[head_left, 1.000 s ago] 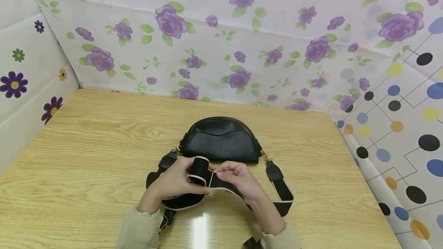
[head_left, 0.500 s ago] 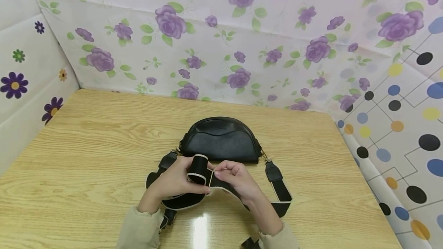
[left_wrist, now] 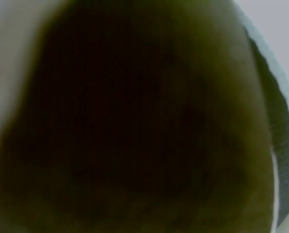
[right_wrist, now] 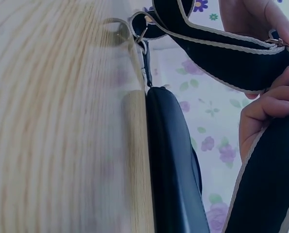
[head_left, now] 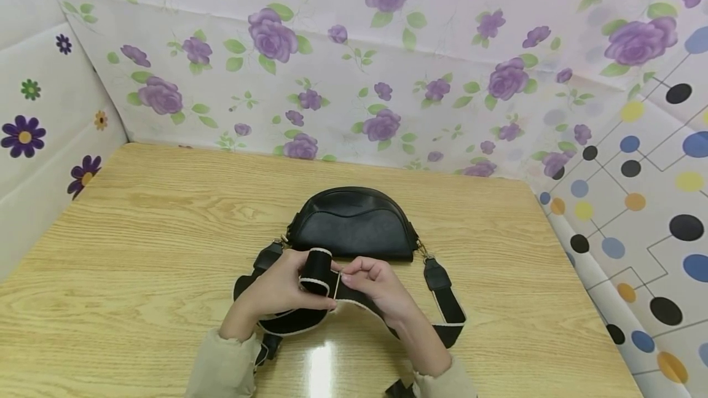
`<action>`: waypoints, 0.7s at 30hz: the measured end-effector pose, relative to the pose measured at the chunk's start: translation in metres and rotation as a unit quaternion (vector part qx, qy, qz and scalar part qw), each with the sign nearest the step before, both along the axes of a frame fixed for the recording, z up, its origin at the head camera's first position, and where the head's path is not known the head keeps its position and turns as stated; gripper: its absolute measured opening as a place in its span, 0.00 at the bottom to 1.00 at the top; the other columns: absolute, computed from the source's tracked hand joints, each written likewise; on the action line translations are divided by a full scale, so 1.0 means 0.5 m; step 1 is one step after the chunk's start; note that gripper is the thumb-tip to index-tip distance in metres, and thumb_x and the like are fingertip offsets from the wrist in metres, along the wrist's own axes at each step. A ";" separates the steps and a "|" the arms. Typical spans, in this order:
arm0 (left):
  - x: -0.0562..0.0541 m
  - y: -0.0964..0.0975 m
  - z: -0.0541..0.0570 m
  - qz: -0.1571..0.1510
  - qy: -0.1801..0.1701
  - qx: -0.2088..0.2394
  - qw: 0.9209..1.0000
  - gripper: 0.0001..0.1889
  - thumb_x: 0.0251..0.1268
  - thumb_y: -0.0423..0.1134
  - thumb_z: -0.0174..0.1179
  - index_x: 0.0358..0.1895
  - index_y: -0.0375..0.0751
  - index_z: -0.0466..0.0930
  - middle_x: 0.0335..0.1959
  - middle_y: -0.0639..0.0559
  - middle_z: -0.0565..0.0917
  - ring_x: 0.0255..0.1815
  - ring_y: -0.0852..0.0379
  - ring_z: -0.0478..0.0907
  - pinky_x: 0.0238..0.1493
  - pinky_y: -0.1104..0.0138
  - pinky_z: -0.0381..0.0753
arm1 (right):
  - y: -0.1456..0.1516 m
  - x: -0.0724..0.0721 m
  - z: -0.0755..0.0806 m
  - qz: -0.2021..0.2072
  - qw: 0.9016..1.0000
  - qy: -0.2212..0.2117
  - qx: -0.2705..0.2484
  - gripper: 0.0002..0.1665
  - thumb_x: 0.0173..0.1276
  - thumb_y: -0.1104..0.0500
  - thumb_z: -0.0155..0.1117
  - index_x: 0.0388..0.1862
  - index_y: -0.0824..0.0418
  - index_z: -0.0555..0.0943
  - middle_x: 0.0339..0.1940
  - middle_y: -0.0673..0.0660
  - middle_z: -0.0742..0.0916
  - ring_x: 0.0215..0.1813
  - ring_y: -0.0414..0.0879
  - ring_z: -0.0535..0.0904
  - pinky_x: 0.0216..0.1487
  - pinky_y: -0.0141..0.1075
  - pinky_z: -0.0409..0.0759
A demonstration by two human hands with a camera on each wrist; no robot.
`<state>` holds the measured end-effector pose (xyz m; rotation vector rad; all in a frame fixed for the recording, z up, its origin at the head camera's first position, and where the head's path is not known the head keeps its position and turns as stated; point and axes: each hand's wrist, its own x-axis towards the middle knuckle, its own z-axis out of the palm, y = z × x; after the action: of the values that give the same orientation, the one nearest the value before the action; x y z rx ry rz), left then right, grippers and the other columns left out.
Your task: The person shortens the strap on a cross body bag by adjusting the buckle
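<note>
A black half-moon handbag (head_left: 348, 232) lies on the table, its wide black strap (head_left: 450, 306) with cream edging clipped on at both ends. My left hand (head_left: 276, 287) grips the strap near a thin gold slider buckle (head_left: 337, 285), where a loop of strap (head_left: 318, 270) stands up. On the buckle's other side, my right hand (head_left: 384, 290) pinches the strap at its edge. In the right wrist view, both the right fingers (right_wrist: 268, 109) and the left hand (right_wrist: 256, 19) meet at the raised strap (right_wrist: 231, 53) around the buckle (right_wrist: 278, 42). Darkness blocks most of the left wrist view.
The wood-grain table (head_left: 166, 232) backs onto a wall covering (head_left: 332, 78) with purple flowers. A dotted covering (head_left: 636, 232) borders the right side. Small black pieces, seemingly straps, hang by the left sleeve (head_left: 269, 349) and right sleeve (head_left: 399, 389).
Since a second ago the right hand's forearm and the right-hand stretch of strap have shifted slightly left. Both hands keep their hold at the buckle.
</note>
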<state>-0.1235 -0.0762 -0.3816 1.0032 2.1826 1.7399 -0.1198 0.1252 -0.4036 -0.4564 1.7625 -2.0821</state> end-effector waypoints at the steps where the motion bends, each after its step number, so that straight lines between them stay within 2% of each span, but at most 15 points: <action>1: 0.000 0.000 0.000 -0.001 0.003 0.000 1.000 0.23 0.42 0.40 0.71 0.45 0.37 0.78 0.37 0.52 0.81 0.36 0.59 0.78 0.38 0.65 0.76 | 0.001 0.000 -0.001 0.002 1.000 0.001 -0.002 0.12 0.61 0.69 0.56 0.30 0.52 0.80 0.44 0.51 0.83 0.50 0.44 0.75 0.45 0.31 0.73; 6: -0.001 -0.001 0.002 -0.002 0.015 0.000 1.000 0.22 0.42 0.39 0.71 0.44 0.37 0.78 0.35 0.52 0.82 0.34 0.59 0.78 0.37 0.65 0.76 | 0.004 -0.002 -0.004 0.011 1.000 -0.003 -0.011 0.10 0.61 0.68 0.57 0.31 0.53 0.80 0.39 0.48 0.84 0.44 0.40 0.78 0.40 0.28 0.74; 9: -0.001 -0.003 0.002 -0.003 0.020 0.003 1.000 0.21 0.42 0.38 0.71 0.43 0.36 0.78 0.34 0.53 0.82 0.34 0.59 0.78 0.36 0.65 0.76 | 0.008 -0.003 -0.005 0.016 1.000 -0.012 -0.019 0.10 0.60 0.69 0.58 0.32 0.54 0.80 0.38 0.48 0.84 0.43 0.40 0.79 0.40 0.29 0.75; 16: -0.004 -0.007 0.000 -0.007 0.034 0.008 0.999 0.21 0.43 0.37 0.71 0.43 0.34 0.77 0.35 0.52 0.82 0.35 0.59 0.78 0.37 0.65 0.76 | 0.018 -0.002 -0.005 0.011 1.000 -0.005 -0.002 0.12 0.59 0.71 0.57 0.31 0.54 0.80 0.30 0.48 0.84 0.34 0.37 0.78 0.36 0.28 0.75; 21: -0.004 -0.010 -0.001 -0.008 0.027 0.005 1.000 0.21 0.44 0.39 0.70 0.43 0.36 0.77 0.36 0.52 0.82 0.36 0.59 0.78 0.38 0.65 0.76 | 0.024 -0.001 -0.010 0.013 1.000 -0.021 -0.008 0.11 0.59 0.72 0.57 0.32 0.57 0.79 0.30 0.49 0.84 0.33 0.38 0.79 0.33 0.27 0.75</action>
<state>-0.1254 -0.0813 -0.3823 1.0804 2.1934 1.7388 -0.1205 0.1372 -0.4085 -0.4361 1.7087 -2.0736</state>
